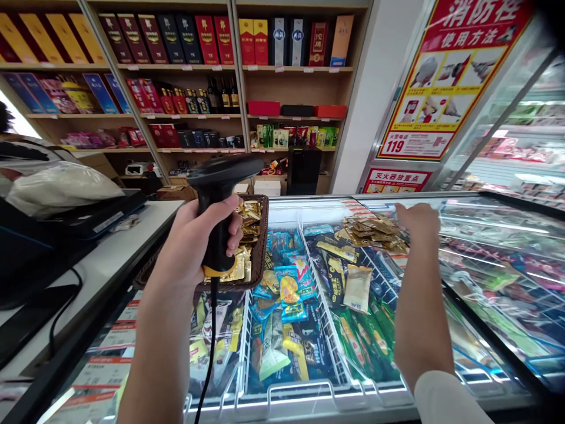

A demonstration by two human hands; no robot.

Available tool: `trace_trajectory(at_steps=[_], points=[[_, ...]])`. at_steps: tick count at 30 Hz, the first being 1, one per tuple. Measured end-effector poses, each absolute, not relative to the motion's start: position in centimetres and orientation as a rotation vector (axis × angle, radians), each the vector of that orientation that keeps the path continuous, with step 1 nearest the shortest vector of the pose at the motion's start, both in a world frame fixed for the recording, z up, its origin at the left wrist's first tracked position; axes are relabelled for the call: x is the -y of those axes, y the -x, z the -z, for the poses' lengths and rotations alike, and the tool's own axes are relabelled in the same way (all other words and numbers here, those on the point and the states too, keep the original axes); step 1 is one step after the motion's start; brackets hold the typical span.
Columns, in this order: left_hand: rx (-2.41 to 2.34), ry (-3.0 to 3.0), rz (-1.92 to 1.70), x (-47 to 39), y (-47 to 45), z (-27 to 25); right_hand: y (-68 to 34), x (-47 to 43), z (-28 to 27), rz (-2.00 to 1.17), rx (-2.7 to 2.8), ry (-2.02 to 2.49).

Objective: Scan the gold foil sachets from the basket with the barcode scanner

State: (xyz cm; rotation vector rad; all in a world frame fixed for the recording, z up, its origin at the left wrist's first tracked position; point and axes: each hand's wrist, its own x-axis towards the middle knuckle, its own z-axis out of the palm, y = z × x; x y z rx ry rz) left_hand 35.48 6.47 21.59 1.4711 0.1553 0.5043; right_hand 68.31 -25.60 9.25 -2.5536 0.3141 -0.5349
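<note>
The left hand (194, 235) is closed round the grip of a black barcode scanner (225, 169), thumb along its near side and fingers wrapped about the handle, which has a yellow band at its base. A black cable (212, 335) hangs from it. The scanner stands upright in front of a brown woven basket (265, 235), which holds small gold packets (242, 265) and sits toward the left of the freezer.

The right hand (419, 219) is stretched forward over the freezer, back toward the camera; its fingertips are hidden, so I cannot tell whether it grips anything. Just to its left lies a loose pile of gold packets (371, 229), and a white sleeve (448, 400) shows low on that arm.

Beneath both arms, the freezer (318, 406) holds white wire dividers (324, 306) between frozen packs: blue ones (289, 288) in the middle, green ones (368, 338) further right, with a cream-coloured pack (357, 287) above the green.

At the left, a pale tabletop (106, 241) carries dark equipment, with a white bag (66, 191) beside a partly visible person. Behind stand shelves (289, 91) of boxes and bottles, and a red-and-yellow poster (454, 76) hangs at the right
</note>
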Motion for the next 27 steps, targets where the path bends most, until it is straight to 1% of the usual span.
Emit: trace_trajectory(at_steps=[3, 6, 8, 10, 13, 15, 20, 25, 27], points=[[-0.128, -1.479, -0.531, -7.5, -34.7, -21.8, -66.7, 23.4, -11.7, 0.487, -0.266, 2.588], [-0.134, -1.475, -0.585, -8.2, -34.3, -22.0, -63.3, 18.3, -13.4, 0.577, -0.043, 2.567], [-0.131, -1.479, -0.605, -8.4, -34.3, -22.0, -60.1, 13.5, -13.6, 0.546, 0.248, 2.506], [-0.130, -1.488, -0.610, -8.3, -34.4, -22.1, -56.4, 8.5, -12.8, 0.390, 0.617, 2.354], [-0.142, -1.490, -0.620, -8.1, -34.4, -22.1, -51.6, 2.1, -10.5, -0.022, 1.168, 2.126], [-0.150, -1.492, -0.628, -7.9, -34.3, -22.1, -49.5, -0.7, -8.7, -0.146, 1.396, 2.070], [-0.139, -1.513, -0.636, -7.9, -34.4, -21.9, -48.0, -3.2, -6.0, -0.282, 1.551, 2.219], [-0.113, -1.509, -0.616, -7.8, -35.0, -21.6, -48.2, -3.1, -6.1, -0.210, 1.548, 2.303], [-0.121, -1.505, -0.620, -7.6, -35.2, -21.5, -48.2, -3.1, -6.1, -0.227, 1.552, 2.297]])
